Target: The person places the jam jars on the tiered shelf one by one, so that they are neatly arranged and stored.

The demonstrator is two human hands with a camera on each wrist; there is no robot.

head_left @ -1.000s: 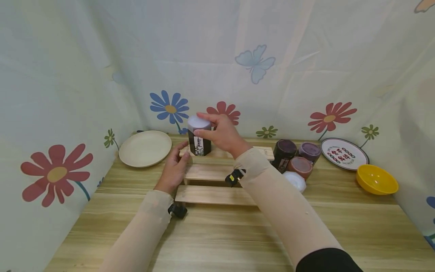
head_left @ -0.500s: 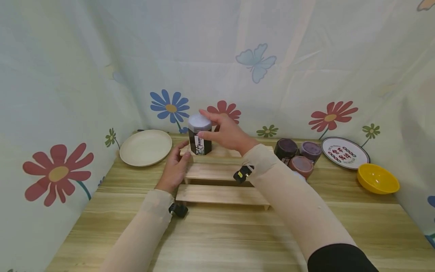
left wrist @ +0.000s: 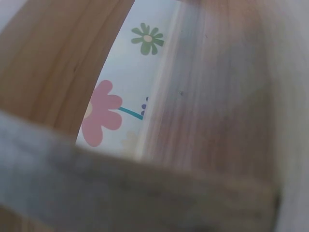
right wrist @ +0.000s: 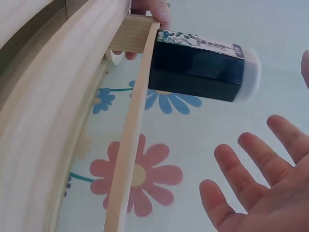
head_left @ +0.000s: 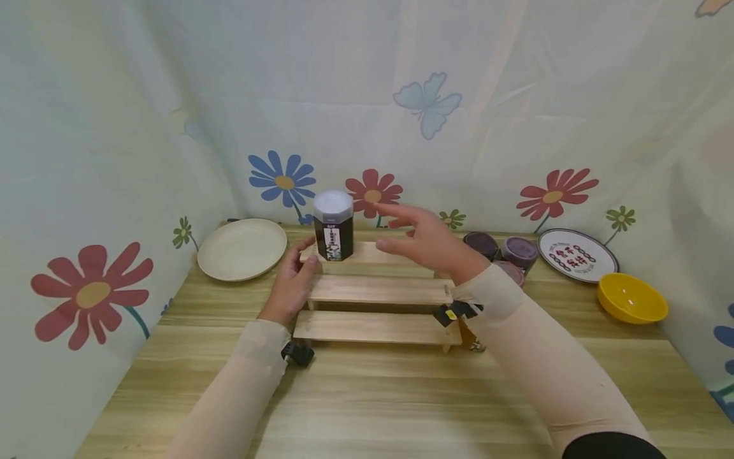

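A dark six-sided jar with a pale lid and a white label stands upright at the left end of the top step of a three-tier wooden rack. My left hand grips the left end of that top step, thumb in front. In the right wrist view, its fingertips show round the step's end, close to the foot of the jar. My right hand is to the right of the jar, apart from it, fingers spread and holding nothing. The left wrist view shows only the rack's boards from close up.
Right of the rack, partly behind my right arm, stand several jars, among them one with a purple lid. A printed plate and a yellow bowl lie farther right. A cream plate lies at the left. Flowered cloth surrounds the table.
My right hand has let go of the jar's lid and moved away to the right, its fingers opening. The jar stays on the top step; my left hand keeps its grip on the rack.
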